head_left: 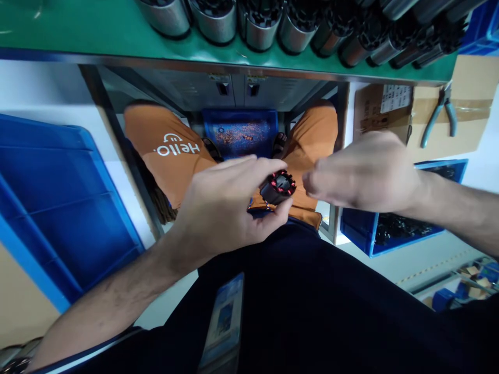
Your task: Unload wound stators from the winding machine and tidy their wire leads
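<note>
My left hand [224, 202] grips a small black cylindrical motor stator [276, 193] between thumb and fingers, over my lap. Its slotted, open end faces up, with reddish bits showing around the ring; some wire ends seem to stick out below it. Just to the right, my right hand [364, 171] is closed, its fingertips pinched together near the stator but apart from it. Motion blurs that hand, and whatever it may hold cannot be made out.
Several metal-cased cylinders [259, 31] stand along the green bench [78, 31]. Pliers [440, 114] lie on cardboard at right, above a blue bin [372, 234] of dark parts. A blue tray [241, 140] with copper-coloured scraps sits between my feet. Blue crates [58, 208] stand left.
</note>
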Demonstrator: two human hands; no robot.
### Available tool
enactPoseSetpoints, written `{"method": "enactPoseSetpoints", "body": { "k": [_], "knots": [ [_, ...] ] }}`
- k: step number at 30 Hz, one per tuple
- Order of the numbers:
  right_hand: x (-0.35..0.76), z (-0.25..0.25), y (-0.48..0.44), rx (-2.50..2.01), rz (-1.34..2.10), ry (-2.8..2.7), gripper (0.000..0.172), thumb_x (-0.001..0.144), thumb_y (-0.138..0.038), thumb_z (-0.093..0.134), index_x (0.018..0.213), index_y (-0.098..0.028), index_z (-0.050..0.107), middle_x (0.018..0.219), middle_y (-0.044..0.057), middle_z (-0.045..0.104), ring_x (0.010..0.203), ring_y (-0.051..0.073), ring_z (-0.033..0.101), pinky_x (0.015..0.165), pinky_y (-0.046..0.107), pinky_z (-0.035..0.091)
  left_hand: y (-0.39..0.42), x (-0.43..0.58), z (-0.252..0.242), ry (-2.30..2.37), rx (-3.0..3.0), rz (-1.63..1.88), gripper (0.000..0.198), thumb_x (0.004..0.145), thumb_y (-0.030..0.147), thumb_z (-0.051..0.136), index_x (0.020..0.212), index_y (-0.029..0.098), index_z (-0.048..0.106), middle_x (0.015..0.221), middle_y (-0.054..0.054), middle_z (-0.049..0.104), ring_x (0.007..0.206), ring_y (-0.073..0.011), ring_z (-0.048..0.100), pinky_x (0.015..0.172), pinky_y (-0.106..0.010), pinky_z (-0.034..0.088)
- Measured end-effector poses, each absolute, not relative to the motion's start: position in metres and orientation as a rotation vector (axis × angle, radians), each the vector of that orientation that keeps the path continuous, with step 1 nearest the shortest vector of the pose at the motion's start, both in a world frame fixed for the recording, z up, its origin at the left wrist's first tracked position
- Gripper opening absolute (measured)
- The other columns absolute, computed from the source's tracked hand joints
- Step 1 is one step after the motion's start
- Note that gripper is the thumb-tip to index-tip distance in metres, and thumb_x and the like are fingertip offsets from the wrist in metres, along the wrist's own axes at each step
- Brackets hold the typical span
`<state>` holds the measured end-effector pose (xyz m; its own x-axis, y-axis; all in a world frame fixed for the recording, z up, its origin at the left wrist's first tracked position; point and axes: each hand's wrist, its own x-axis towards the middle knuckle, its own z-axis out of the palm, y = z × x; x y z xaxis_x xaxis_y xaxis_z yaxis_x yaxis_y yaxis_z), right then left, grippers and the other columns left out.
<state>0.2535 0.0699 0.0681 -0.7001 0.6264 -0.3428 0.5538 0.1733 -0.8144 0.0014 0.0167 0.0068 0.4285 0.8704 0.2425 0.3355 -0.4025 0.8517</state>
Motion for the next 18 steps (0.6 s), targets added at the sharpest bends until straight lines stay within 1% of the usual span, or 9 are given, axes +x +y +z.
{"method": "enactPoseSetpoints", "body": {
  "k": [2, 3, 5, 6, 9, 11, 13, 15, 18],
  "knots": [
    [0.257, 0.080, 0.073, -1.197, 1.439, -2.395, 0.033, 0.099, -0.041, 0.083, 0.071, -0.026, 0.073, 0.060, -0.005, 0.060, 0.056, 0.010, 0.055, 0.043, 0.020, 0.044, 0.014, -0.001, 0.009, 1.025, 1.902, 0.853, 0.024, 0.097, 0.030, 0.080, 0.121, 0.029, 0.076, 0.105, 0.002, 0.084, 0.086, -0.0176, 0.080, 0.080, -0.030, 0.069],
    [0.261, 0.084, 0.076, -1.205, 1.467, -2.329, 0.030, 0.093, -0.038, 0.090, 0.072, -0.025, 0.073, 0.060, -0.005, 0.060, 0.055, 0.010, 0.054, 0.044, 0.021, 0.044, 0.013, -0.002, 0.010, 1.025, 1.897, 0.851, 0.024, 0.099, 0.030, 0.079, 0.123, 0.029, 0.075, 0.111, 0.002, 0.084, 0.093, -0.0182, 0.081, 0.084, -0.030, 0.069],
    [0.269, 0.084, 0.082, -1.228, 1.675, -2.098, 0.033, 0.082, -0.038, 0.102, 0.076, -0.022, 0.073, 0.065, -0.003, 0.063, 0.057, 0.009, 0.055, 0.048, 0.022, 0.045, 0.012, -0.003, 0.012, 1.021, 1.950, 0.934, 0.020, 0.103, 0.029, 0.077, 0.122, 0.031, 0.074, 0.123, 0.000, 0.083, 0.111, -0.0200, 0.081, 0.101, -0.035, 0.069],
    [0.273, 0.081, 0.085, -1.241, 1.851, -1.939, 0.036, 0.081, -0.042, 0.103, 0.080, -0.020, 0.074, 0.070, -0.002, 0.067, 0.060, 0.010, 0.059, 0.050, 0.022, 0.047, 0.012, -0.004, 0.012, 1.016, 2.003, 1.002, 0.017, 0.104, 0.026, 0.077, 0.120, 0.031, 0.074, 0.126, 0.000, 0.082, 0.117, -0.0197, 0.080, 0.110, -0.038, 0.067],
    [0.277, 0.065, 0.087, -1.227, 2.331, -1.635, 0.040, 0.093, -0.056, 0.090, 0.091, -0.018, 0.079, 0.081, 0.003, 0.075, 0.067, 0.012, 0.070, 0.055, 0.022, 0.055, 0.014, -0.003, 0.012, 0.997, 2.176, 1.171, 0.017, 0.105, 0.016, 0.074, 0.111, 0.031, 0.074, 0.126, 0.003, 0.083, 0.115, -0.0155, 0.081, 0.124, -0.044, 0.061],
    [0.274, 0.054, 0.084, -1.202, 2.403, -1.723, 0.040, 0.097, -0.058, 0.086, 0.095, -0.019, 0.082, 0.081, 0.002, 0.076, 0.063, 0.011, 0.070, 0.055, 0.020, 0.056, 0.018, -0.001, 0.011, 0.920, 2.247, 1.204, 0.019, 0.104, 0.014, 0.073, 0.107, 0.033, 0.076, 0.121, 0.007, 0.083, 0.109, -0.0156, 0.083, 0.119, -0.044, 0.066],
    [0.268, 0.049, 0.079, -1.165, 2.218, -1.969, 0.039, 0.097, -0.058, 0.085, 0.091, -0.020, 0.082, 0.074, -0.002, 0.073, 0.058, 0.008, 0.065, 0.054, 0.018, 0.054, 0.021, 0.000, 0.010, 0.881, 2.214, 1.096, 0.017, 0.103, 0.020, 0.074, 0.108, 0.036, 0.079, 0.115, 0.007, 0.083, 0.107, -0.0195, 0.084, 0.112, -0.045, 0.070],
    [0.263, 0.052, 0.074, -1.170, 1.861, -2.212, 0.040, 0.100, -0.058, 0.080, 0.087, -0.020, 0.080, 0.071, -0.004, 0.069, 0.061, 0.008, 0.065, 0.056, 0.017, 0.055, 0.021, 0.001, 0.008, 0.940, 2.130, 0.982, 0.016, 0.101, 0.029, 0.078, 0.116, 0.035, 0.080, 0.112, 0.004, 0.083, 0.106, -0.0232, 0.084, 0.112, -0.049, 0.070],
    [0.262, 0.068, 0.073, -1.212, 1.467, -2.385, 0.039, 0.106, -0.050, 0.072, 0.077, -0.023, 0.076, 0.065, -0.005, 0.059, 0.064, 0.009, 0.060, 0.054, 0.017, 0.051, 0.018, 0.002, 0.006, 1.069, 1.970, 0.903, 0.024, 0.099, 0.037, 0.080, 0.122, 0.029, 0.077, 0.107, 0.000, 0.084, 0.094, -0.0214, 0.083, 0.105, -0.043, 0.072]
  ]
}}
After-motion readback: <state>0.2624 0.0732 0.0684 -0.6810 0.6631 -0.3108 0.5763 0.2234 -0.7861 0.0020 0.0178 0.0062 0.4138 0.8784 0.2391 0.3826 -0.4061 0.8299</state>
